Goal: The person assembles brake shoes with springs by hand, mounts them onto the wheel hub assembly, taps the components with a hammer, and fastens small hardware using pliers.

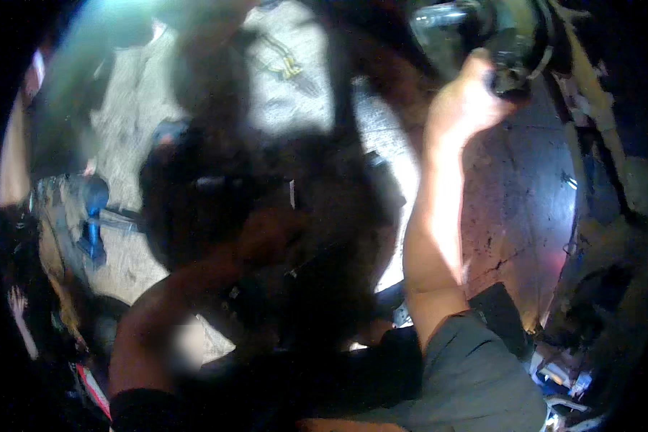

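Note:
My right arm stretches up to the upper right. There my right hand [475, 101] is closed round the lower edge of a dark, shiny rounded part [511, 47], its thumb up against it; its other fingers are mostly hidden. Beside that part is a glossy cylindrical piece [443, 18]. My left arm reaches into deep shadow at the middle, where my left hand [270, 230] lies over or against a large dark object [194, 209] whose kind I cannot make out. The fingers of that hand are lost in the dark.
A blue and black tool [92, 223], perhaps a cordless driver, stands on the pale floor at the left. Yellow-handled pliers [288, 68] lie at the top middle. A dark flat panel [515, 194] spans the right. Small clutter [565, 374] sits at the lower right.

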The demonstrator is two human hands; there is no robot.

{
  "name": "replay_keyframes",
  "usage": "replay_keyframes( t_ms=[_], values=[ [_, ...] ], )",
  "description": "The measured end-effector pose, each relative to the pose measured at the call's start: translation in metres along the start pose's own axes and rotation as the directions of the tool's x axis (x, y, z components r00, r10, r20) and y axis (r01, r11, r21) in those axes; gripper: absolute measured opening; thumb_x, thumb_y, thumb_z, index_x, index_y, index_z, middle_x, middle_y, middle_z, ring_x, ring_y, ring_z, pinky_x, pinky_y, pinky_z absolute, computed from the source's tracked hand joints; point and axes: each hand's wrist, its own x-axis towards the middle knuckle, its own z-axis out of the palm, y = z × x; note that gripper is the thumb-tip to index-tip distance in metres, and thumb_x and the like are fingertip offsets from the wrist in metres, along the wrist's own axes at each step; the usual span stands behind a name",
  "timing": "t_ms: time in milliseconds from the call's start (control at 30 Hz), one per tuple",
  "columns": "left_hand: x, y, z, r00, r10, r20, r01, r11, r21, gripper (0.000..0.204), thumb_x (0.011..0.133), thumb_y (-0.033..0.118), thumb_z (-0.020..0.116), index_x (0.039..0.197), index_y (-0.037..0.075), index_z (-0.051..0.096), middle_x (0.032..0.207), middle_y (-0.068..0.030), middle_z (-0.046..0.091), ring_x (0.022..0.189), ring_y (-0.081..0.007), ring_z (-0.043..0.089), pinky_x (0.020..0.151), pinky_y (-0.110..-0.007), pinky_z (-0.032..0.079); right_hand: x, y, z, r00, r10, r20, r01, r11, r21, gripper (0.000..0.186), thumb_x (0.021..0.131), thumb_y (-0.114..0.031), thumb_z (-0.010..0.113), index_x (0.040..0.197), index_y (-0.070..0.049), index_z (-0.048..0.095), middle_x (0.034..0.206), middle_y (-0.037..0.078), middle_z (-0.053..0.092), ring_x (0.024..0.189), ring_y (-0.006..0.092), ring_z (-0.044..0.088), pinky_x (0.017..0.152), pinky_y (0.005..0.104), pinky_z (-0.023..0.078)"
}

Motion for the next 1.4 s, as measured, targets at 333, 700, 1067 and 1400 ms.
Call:
replay_keyframes(
  t_ms=[333,700,1067,1400],
  values=[
    [0.148,0.083,-0.190,0.235,-0.523,-0.820,-0.655,0.538,-0.531,0.045,0.075,0.019,0.072,0.112,-0.001,0.054,0.098,-0.0163,0.063,0.088,-0.0215,0.061,0.078,-0.032,0.049,0.029,-0.020,-0.021,0.799,0.585,0.137,-0.554,0.630,0.543,0.037,0.077,-0.016,0.060,0.100,0.011,0.052,0.095,0.019,0.063,0.087,0.0263,0.059,0.081,0.0342,0.045],
    [0.164,0.083,-0.242,0.565,-0.375,-0.735,-0.334,0.711,-0.619,0.049,0.073,0.029,0.074,0.099,-0.004,0.050,0.092,-0.0258,0.064,0.090,-0.0402,0.062,0.082,-0.045,0.049,0.043,-0.028,-0.045,0.780,0.491,0.389,-0.624,0.662,0.415,0.049,0.082,-0.012,0.059,0.118,0.015,0.040,0.110,0.026,0.056,0.094,0.0289,0.058,0.083,0.0361,0.047],
    [0.171,0.066,-0.247,0.609,-0.316,-0.727,-0.367,0.700,-0.613,0.042,0.079,0.030,0.069,0.098,-0.005,0.058,0.088,-0.0251,0.064,0.088,-0.0361,0.064,0.079,-0.041,0.049,0.046,-0.067,-0.069,0.878,0.420,0.230,-0.463,0.866,0.187,0.053,0.079,-0.026,0.074,0.106,0.010,0.047,0.102,0.022,0.055,0.094,0.0296,0.057,0.084,0.0385,0.046],
    [0.154,0.061,-0.262,0.718,-0.256,-0.648,-0.130,0.865,-0.485,0.043,0.081,0.035,0.066,0.096,-0.006,0.060,0.089,-0.0257,0.064,0.087,-0.0364,0.064,0.075,-0.043,0.049,0.033,-0.074,-0.055,0.810,0.476,0.343,-0.582,0.723,0.372,0.036,0.087,-0.015,0.057,0.110,0.010,0.043,0.103,0.023,0.053,0.094,0.0276,0.054,0.087,0.0368,0.043]
  ],
)
